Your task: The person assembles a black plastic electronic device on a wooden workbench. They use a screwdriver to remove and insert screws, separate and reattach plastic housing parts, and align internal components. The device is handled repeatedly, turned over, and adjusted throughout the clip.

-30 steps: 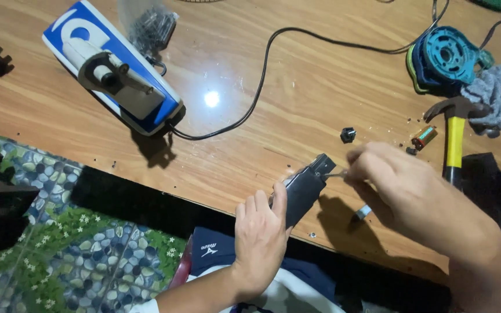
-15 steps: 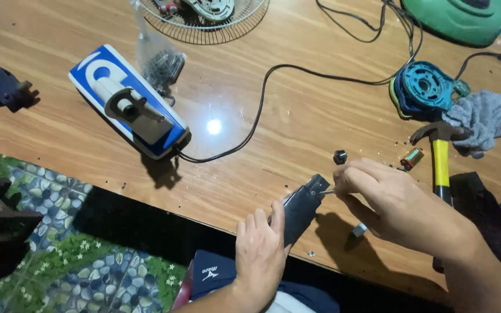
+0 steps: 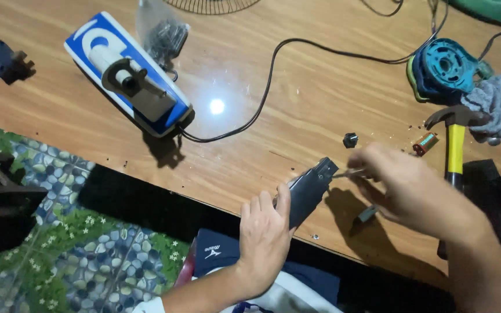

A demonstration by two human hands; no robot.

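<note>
- While the wooden desk (image 3: 320, 87) carries most of the clutter, the work sits at its near edge, over the patterned floor (image 3: 88, 255).
- Blue-and-white appliance (image 3: 129, 75) lies on its side, black cord (image 3: 268, 87) trailing away.
- Clear plastic bag (image 3: 163, 35) behind it holds dark small parts; I cannot tell what kind.
- Left hand (image 3: 265, 240) is closed round a dark flat casing (image 3: 311, 188), propped on the desk edge.
- Right hand (image 3: 401, 185), blurred, pinches a thin metal tool (image 3: 349, 173) at the casing's top end.
- Looks like prying or unscrewing; next calls for a steady casing.
- Hammer (image 3: 453, 145) and a small black knob (image 3: 350, 139) lie nearby.
</note>
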